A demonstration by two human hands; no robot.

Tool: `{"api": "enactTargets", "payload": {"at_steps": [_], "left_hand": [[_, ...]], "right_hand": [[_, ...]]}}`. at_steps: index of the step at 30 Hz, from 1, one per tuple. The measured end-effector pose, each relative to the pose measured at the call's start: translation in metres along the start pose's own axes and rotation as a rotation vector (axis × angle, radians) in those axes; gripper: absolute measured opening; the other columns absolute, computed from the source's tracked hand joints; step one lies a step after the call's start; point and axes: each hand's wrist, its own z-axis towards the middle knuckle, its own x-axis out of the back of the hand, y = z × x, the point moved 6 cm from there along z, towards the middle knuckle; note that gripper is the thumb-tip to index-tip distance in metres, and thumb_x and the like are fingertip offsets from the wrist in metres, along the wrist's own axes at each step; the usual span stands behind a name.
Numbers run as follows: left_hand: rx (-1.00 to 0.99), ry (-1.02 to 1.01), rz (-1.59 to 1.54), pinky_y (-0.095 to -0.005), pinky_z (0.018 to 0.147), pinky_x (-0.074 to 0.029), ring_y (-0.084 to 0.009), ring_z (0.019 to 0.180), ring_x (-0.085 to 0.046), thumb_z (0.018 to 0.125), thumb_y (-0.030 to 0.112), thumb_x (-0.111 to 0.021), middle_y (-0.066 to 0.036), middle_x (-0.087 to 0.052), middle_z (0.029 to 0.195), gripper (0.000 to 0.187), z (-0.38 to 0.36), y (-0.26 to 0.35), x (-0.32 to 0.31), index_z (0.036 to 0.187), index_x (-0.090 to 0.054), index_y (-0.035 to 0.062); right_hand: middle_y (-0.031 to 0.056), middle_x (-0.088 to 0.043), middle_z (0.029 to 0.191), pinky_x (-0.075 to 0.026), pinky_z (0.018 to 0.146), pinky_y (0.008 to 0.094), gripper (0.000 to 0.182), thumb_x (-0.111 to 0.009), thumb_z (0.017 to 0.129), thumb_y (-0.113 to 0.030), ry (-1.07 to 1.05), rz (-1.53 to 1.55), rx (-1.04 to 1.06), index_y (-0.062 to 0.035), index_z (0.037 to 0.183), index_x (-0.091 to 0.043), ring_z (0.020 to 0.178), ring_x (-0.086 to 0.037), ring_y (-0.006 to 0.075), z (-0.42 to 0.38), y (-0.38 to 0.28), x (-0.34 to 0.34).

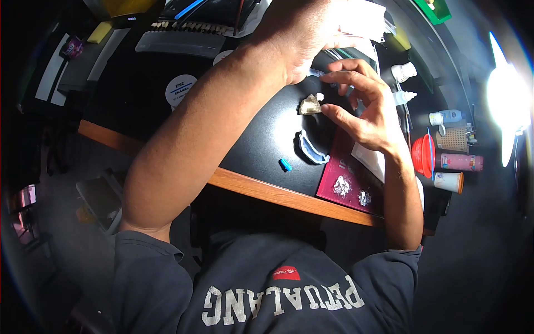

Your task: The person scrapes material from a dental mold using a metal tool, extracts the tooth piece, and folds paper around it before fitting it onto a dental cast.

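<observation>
My left hand reaches across the far side of the table, its fingers lost in glare beside a bright white sheet or tissue. My right hand is open, thumb and forefinger spread apart. Right by the thumb tip lies a small gold-coloured mesh piece with a little white block at its edge. Nearer to me is a curved blue-grey moulded piece, and a small blue cap lies beside it. Some thin sticks show between the two hands.
White crumbs lie on a maroon pad at the table's wooden edge. Bottles, a red bowl and a cup stand at right. A round "ENAMEL" lid is left of my arm. A bright lamp glares at far right.
</observation>
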Motion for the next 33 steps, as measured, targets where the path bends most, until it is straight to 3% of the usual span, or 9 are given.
{"api": "enactTargets", "payload": {"at_steps": [4,6,8,11,13,14,18,26,33], "left_hand": [[-0.091,0.085,0.06,-0.0292,0.077,-0.056,-0.0134,0.089,-0.069,0.104,0.032,-0.064,-0.007,-0.073,0.1,0.038,0.002,0.001,-0.003,0.111,-0.072,-0.0047],[-0.152,0.094,0.315,-0.0297,0.072,-0.056,-0.0138,0.084,-0.069,0.105,0.032,-0.064,-0.007,-0.074,0.097,0.036,-0.004,0.016,-0.008,0.111,-0.073,-0.0029],[-0.212,0.039,0.769,-0.0306,0.071,-0.057,-0.0153,0.079,-0.07,0.106,0.031,-0.064,-0.009,-0.075,0.093,0.031,-0.016,0.041,-0.013,0.112,-0.075,0.0019],[-0.436,0.127,1.356,-0.0341,0.077,-0.059,-0.0268,0.08,-0.073,0.104,0.022,-0.064,-0.014,-0.079,0.098,0.023,-0.003,0.023,-0.011,0.114,-0.077,0.0049],[-0.383,0.025,1.516,-0.0388,0.09,-0.062,-0.0281,0.095,-0.079,0.103,0.012,-0.061,-0.018,-0.079,0.105,0.023,-0.003,0.024,-0.008,0.115,-0.075,-0.0011],[-0.505,0.075,1.521,-0.0367,0.082,-0.062,-0.0303,0.085,-0.08,0.099,0.008,-0.064,-0.02,-0.079,0.091,0.018,-0.005,0.023,-0.006,0.107,-0.078,0.0007],[-0.419,0.064,1.587,-0.0378,0.085,-0.062,-0.0318,0.093,-0.08,0.096,0.002,-0.066,-0.021,-0.079,0.098,0.019,0.002,0.006,-0.004,0.111,-0.077,-0.0007],[-0.157,0.169,1.578,-0.0353,0.082,-0.06,-0.0278,0.087,-0.08,0.097,0.003,-0.067,-0.019,-0.08,0.094,0.021,0.003,0.006,0.003,0.115,-0.077,0.0002],[-0.242,0.152,1.714,-0.0372,0.081,-0.061,-0.0304,0.084,-0.08,0.096,0.004,-0.07,-0.02,-0.079,0.092,0.021,0.0,0.006,0.0,0.116,-0.077,0.0]], "right_hand": [[0.0058,-0.067,0.122,-0.048,0.065,0.0277,0.047,-0.086,0.075,-0.013,0.042,-0.117,-0.009,-0.0103,0.121,-0.078,0.084,-0.061,0.0123,-0.012,-0.009,0.033],[0.0056,-0.068,0.121,-0.049,0.066,0.0272,0.045,-0.086,0.076,-0.012,0.09,-0.22,0.007,-0.0109,0.12,-0.078,0.082,-0.061,0.0114,-0.019,-0.017,0.051],[0.0064,-0.07,0.121,-0.049,0.066,0.027,0.043,-0.084,0.077,-0.008,0.137,-0.278,-0.006,-0.01,0.119,-0.078,0.081,-0.061,0.012,-0.03,-0.023,0.067],[0.0091,-0.071,0.116,-0.05,0.07,0.0279,0.035,-0.081,0.081,0.0,0.18,-0.251,-0.049,-0.0053,0.115,-0.077,0.08,-0.06,0.0131,-0.061,-0.03,0.093],[0.0107,-0.071,0.111,-0.05,0.071,0.028,0.03,-0.079,0.083,0.004,0.196,-0.268,0.045,-0.0032,0.112,-0.077,0.081,-0.061,0.0135,-0.077,-0.038,0.103],[0.012,-0.071,0.107,-0.051,0.072,0.0282,0.026,-0.077,0.084,0.006,0.202,-0.275,0.031,-0.0016,0.109,-0.077,0.08,-0.061,0.0138,-0.087,-0.044,0.107],[0.0087,-0.071,0.097,-0.044,0.065,0.0248,0.021,-0.076,0.085,0.005,0.258,-0.214,-0.066,-0.0012,0.105,-0.077,0.076,-0.058,0.0099,-0.139,-0.03,0.131],[0.0085,-0.069,0.097,-0.04,0.071,0.0249,0.019,-0.072,0.087,0.007,0.385,-0.164,-0.202,0.0015,0.105,-0.075,0.078,-0.052,0.0106,-0.208,-0.017,0.155],[0.0087,-0.067,0.101,-0.04,0.074,0.0246,0.018,-0.071,0.089,0.007,0.47,-0.177,-0.281,0.0025,0.106,-0.073,0.081,-0.05,0.0108,-0.255,-0.005,0.17]]}}
